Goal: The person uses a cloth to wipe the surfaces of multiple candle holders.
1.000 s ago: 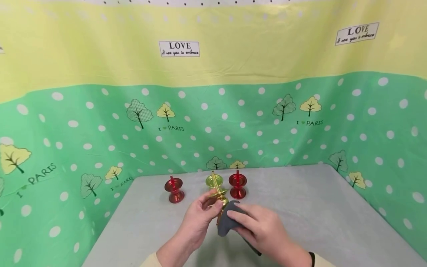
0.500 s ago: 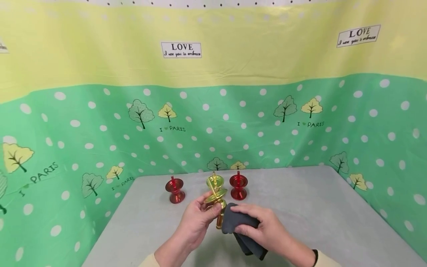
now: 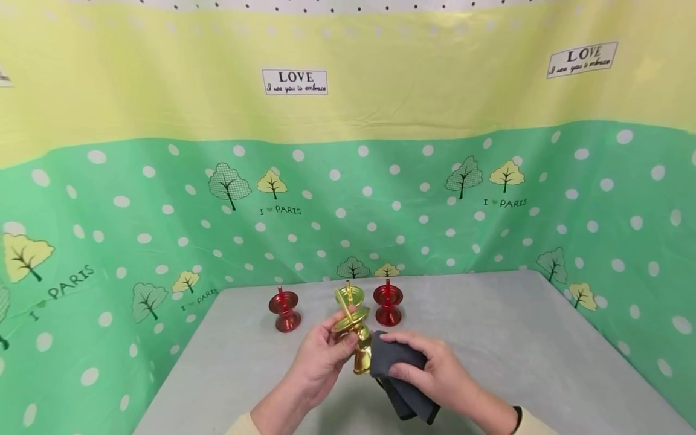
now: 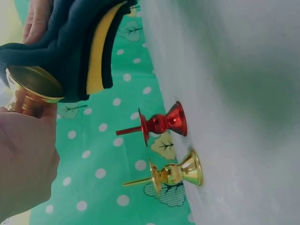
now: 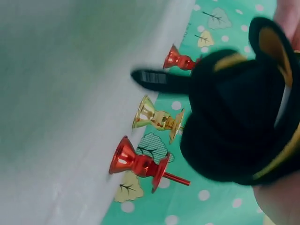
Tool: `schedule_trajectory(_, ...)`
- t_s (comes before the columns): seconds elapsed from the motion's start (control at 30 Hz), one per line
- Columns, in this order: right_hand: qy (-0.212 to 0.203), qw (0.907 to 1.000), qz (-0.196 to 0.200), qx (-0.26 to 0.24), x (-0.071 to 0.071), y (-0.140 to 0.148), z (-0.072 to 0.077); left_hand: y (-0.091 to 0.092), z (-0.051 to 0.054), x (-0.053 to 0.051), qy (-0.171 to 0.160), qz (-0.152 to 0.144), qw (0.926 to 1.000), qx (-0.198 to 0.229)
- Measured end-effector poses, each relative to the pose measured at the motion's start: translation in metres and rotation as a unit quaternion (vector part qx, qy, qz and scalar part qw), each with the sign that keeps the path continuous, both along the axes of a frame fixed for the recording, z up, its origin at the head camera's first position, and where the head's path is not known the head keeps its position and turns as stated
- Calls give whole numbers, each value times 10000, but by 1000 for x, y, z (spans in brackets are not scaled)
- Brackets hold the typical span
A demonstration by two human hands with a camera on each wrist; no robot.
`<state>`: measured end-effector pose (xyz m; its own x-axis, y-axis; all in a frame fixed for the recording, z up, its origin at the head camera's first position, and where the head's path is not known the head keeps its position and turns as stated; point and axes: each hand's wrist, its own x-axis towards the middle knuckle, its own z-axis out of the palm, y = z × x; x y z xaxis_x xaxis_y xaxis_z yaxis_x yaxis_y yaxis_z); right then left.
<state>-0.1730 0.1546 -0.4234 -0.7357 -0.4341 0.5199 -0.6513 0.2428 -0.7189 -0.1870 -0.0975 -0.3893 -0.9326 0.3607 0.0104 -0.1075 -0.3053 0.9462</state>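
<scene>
My left hand (image 3: 321,365) grips a gold candle holder (image 3: 362,357) around its narrow middle, tilted, with its spike leaning up and left above the table. In my right hand (image 3: 443,374) is a folded dark grey cloth (image 3: 399,356), pinched between thumb and fingers, its edge against the right side of the holder's base. The left wrist view shows the cloth (image 4: 70,51) with a yellow and black border, lying at the rim of the gold base (image 4: 37,82). From the right wrist the cloth (image 5: 234,112) hides most of that hand and the held holder.
Behind the hands on the grey table (image 3: 234,362) stand a red holder (image 3: 285,310) at left, a gold one (image 3: 350,294) in the middle, partly hidden by the held one, and another red one (image 3: 388,302) at right. A green and yellow curtain (image 3: 370,199) hangs behind the table.
The cloth and my right hand have shifted slightly right, uncovering more of the held holder's base. Its spike leans further left. My left hand keeps its grip.
</scene>
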Motion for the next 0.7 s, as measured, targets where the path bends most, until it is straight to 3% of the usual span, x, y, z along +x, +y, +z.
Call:
schedule_trajectory(0.1, -1183, 9920, 368, -245, -2, 4, 2, 0, -1, -1, 102, -101, 9999, 54)
schedule_trajectory(0.23, -1928, 9790, 574, -326, -4, 8, 2, 0, -2, -2, 223, -136, 9997, 30)
schedule_trajectory(0.5, -2729, 9591, 679, -323, -5, 12, 0, 3, -8, 0, 454, 641, 9936, -807)
schedule_trajectory(0.7, -2551, 9657, 475, 7, -1, 9, -2, 8, -18, -1, 647, 994, 9828, -1413)
